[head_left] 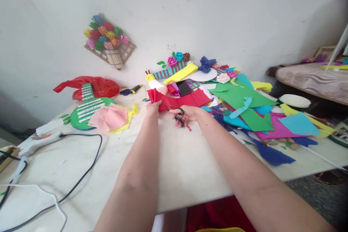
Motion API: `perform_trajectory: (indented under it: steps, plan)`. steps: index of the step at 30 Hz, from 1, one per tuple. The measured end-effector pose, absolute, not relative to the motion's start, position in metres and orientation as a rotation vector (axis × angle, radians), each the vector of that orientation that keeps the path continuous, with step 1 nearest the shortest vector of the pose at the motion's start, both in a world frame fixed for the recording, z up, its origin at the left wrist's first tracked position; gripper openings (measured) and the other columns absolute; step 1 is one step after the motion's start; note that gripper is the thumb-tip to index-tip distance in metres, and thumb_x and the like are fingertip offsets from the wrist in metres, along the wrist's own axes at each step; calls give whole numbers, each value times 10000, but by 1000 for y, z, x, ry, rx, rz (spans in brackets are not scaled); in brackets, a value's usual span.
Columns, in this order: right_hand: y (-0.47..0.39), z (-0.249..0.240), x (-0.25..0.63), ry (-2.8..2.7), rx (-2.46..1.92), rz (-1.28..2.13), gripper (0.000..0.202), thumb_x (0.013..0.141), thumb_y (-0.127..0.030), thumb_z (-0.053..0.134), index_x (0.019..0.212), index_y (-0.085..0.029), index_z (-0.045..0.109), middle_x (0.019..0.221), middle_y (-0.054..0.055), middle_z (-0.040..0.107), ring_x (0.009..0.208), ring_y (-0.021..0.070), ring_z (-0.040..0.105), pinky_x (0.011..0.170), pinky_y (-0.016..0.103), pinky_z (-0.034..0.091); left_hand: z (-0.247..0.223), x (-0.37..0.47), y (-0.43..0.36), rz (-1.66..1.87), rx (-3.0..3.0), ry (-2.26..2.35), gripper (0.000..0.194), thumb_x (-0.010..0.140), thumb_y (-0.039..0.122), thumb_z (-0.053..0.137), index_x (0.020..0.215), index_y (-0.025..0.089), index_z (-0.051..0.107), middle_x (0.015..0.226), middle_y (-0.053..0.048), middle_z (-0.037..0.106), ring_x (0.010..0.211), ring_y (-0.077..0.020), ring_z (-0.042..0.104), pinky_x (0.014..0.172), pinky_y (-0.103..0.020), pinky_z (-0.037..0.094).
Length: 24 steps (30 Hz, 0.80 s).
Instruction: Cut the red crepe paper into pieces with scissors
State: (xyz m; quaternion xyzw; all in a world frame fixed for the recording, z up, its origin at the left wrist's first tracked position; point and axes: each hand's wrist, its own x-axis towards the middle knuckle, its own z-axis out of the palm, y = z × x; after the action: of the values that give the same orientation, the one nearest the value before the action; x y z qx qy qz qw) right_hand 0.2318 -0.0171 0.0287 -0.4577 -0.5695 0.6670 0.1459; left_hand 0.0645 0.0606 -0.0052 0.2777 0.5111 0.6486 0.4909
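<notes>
Backdrop: white wall (244, 14), paper-flower plaque (108, 40).
Table (179, 166): red paper (187, 100) at far middle.
Left hand (153, 109): pinching red paper's edge.
Right hand (189, 113): fingers through scissors (175, 113), blades in paper.
Clutter: coloured sheets (244, 108) right; pink paper (108, 117), black cable (81, 174) left.

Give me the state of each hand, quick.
Left hand: closed, pinching the red paper at its left end.
Right hand: closed, fingers through the handles of the scissors, blades at the red paper.
</notes>
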Motion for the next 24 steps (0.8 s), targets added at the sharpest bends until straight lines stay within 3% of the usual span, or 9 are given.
perform_trajectory:
  steps: [11,24]
  plan:
    - [-20,23,233,-1555,-1232,1930,458,792,-580,526,877,-131,543,635,76,675,480,141,620,324,171,399,-1,71,52,1563,664,1220,163,572,72,700,673,132,586,730,-79,653,783,-240,666,713,-345,538]
    - [-36,23,231,-1526,-1284,1690,543,720,-670,542,813,-135,536,522,20,587,400,105,546,289,161,318,2,85,53,1581,519,1156,179,597,20,672,721,109,577,782,-84,647,761,-229,664,684,-354,554]
